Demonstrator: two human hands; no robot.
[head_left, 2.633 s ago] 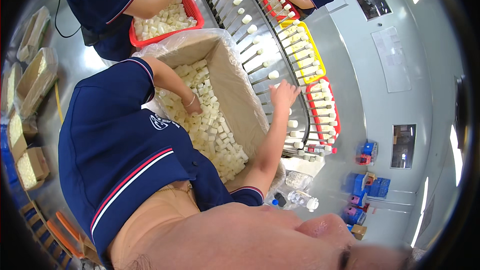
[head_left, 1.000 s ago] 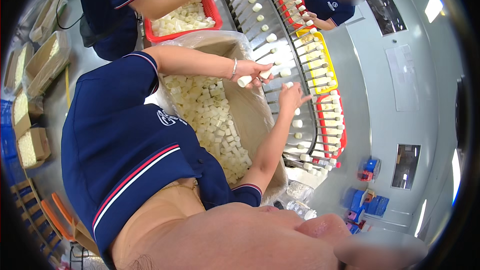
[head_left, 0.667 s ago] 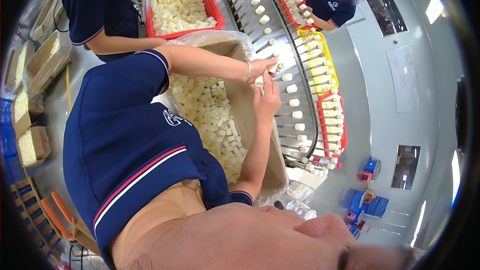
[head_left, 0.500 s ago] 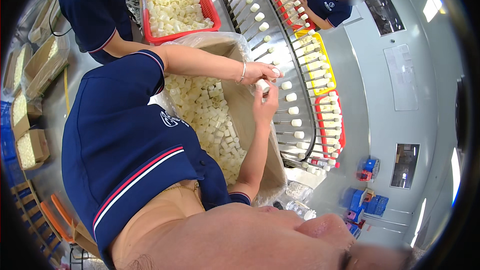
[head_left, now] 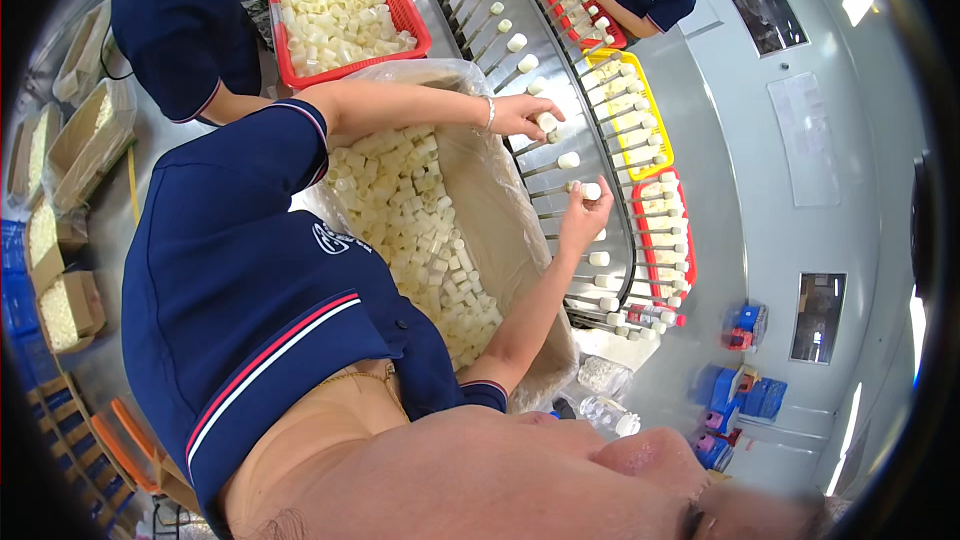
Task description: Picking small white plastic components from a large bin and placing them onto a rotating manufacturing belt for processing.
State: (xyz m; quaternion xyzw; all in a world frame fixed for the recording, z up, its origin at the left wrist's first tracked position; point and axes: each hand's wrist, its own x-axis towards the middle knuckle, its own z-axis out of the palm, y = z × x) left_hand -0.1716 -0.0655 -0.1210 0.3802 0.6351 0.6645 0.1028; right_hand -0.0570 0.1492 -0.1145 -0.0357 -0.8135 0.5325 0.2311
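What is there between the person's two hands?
In the head view, between the left hand and the right hand lie two metal pins of the conveyor, one carrying a white cap.

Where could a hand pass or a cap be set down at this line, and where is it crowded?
Free: bare metal beyond the yellow tray, and bare pins below the right hand. Crowded: the lined box of white caps and the pins by the left hand.

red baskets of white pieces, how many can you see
3: one red basket at top left beside a co-worker, one at top centre past the conveyor, one at right. Others may be hidden.
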